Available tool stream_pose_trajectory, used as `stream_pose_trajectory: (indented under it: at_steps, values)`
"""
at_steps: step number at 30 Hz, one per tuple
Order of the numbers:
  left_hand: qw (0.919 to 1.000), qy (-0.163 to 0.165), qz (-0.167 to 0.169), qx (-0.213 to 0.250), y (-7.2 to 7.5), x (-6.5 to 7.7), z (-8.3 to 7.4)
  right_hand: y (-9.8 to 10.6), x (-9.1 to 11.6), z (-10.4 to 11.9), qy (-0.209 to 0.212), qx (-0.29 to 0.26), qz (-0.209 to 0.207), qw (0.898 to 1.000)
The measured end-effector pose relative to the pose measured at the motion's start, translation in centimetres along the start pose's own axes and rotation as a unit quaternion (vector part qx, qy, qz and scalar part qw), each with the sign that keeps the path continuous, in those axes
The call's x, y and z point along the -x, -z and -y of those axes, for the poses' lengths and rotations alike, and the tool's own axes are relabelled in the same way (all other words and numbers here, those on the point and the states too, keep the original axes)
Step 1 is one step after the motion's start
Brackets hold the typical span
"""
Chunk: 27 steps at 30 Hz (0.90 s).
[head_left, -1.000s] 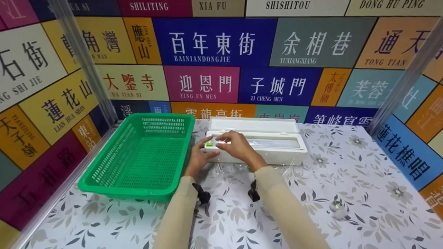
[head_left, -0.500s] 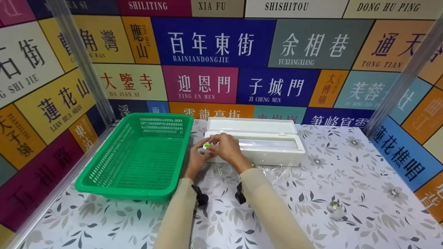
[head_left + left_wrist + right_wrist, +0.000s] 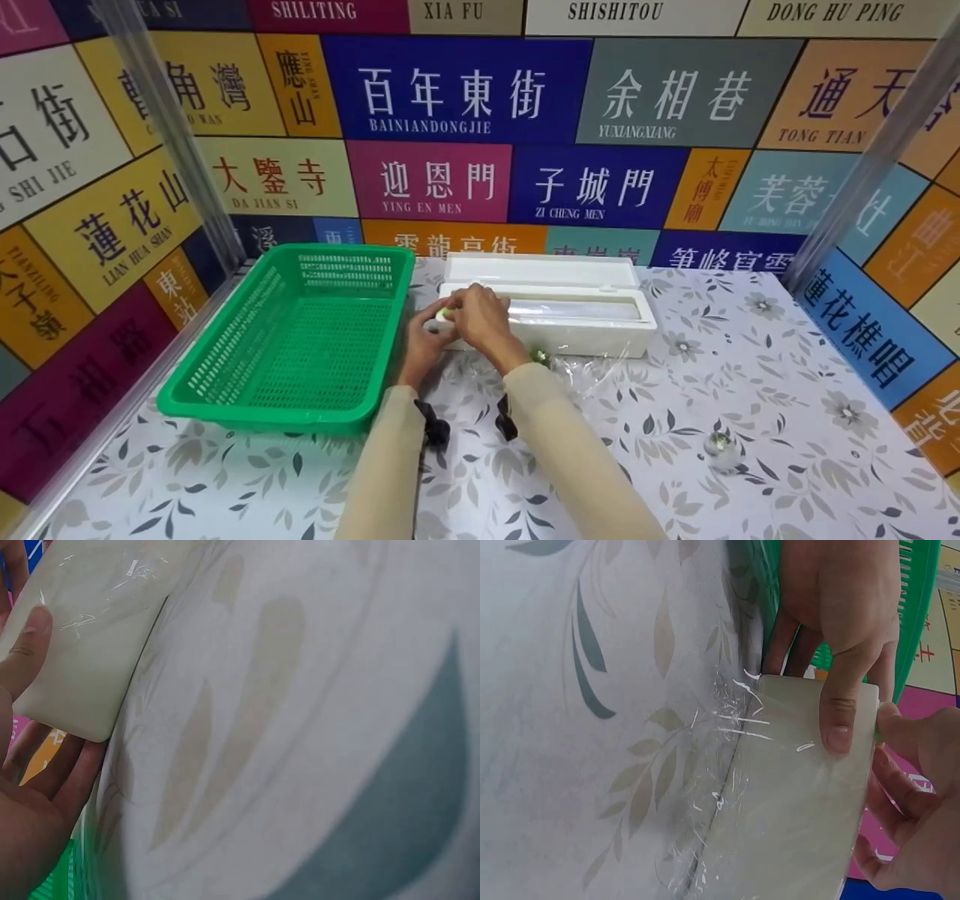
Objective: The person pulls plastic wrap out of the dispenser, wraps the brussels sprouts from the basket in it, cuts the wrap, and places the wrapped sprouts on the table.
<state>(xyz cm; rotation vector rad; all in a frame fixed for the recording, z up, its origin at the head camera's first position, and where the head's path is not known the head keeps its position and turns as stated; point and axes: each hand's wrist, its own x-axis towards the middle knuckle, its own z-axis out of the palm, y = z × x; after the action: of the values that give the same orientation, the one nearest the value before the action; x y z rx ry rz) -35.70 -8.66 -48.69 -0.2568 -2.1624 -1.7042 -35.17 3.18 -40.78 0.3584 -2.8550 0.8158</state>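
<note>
A long white cling film box [image 3: 600, 342] stands at the back of the table, its lid [image 3: 540, 270] raised. Inside lies a roll of clear film [image 3: 577, 310], and a loose sheet of film [image 3: 596, 375] hangs over the front onto the table. My left hand [image 3: 422, 346] grips the box's left end, its thumb [image 3: 30, 645] on the front wall. Over that same end, my right hand [image 3: 480, 319] pinches the small green slide cutter [image 3: 448, 312], mostly hidden by the fingers. Beside my right wrist, a small greenish shiny object [image 3: 540, 357] lies by the film.
Left of the box sits a green plastic basket [image 3: 300, 421], close to my left forearm. A small clear-wrapped round object [image 3: 721, 444] lies on the flower-patterned tablecloth [image 3: 780, 360] to the right. A wall of coloured signs [image 3: 457, 90] rises behind the table.
My right hand has moved slightly left and closed over the green slide cutter. The greenish object beside my right wrist has come into view. My left hand stays at the box's end.
</note>
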Motion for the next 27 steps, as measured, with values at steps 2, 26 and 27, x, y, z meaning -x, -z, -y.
stream_pose_trajectory:
  at_steps: [2, 26, 27]
  values:
    - [0.9999, 0.003, -0.002, -0.009, 0.01, -0.06, -0.07, 0.04, 0.02, 0.12, 0.005, 0.029, 0.001, 1.000]
    - [0.9993, 0.024, -0.025, 0.015, -0.08, 0.13, -0.01, -0.08, 0.50, -0.62, 0.089, 0.193, -0.056, 0.975]
    - [0.9993, 0.023, -0.026, 0.012, -0.12, 0.12, -0.05, -0.02, 0.51, -0.75, 0.102, 0.212, -0.071, 0.969]
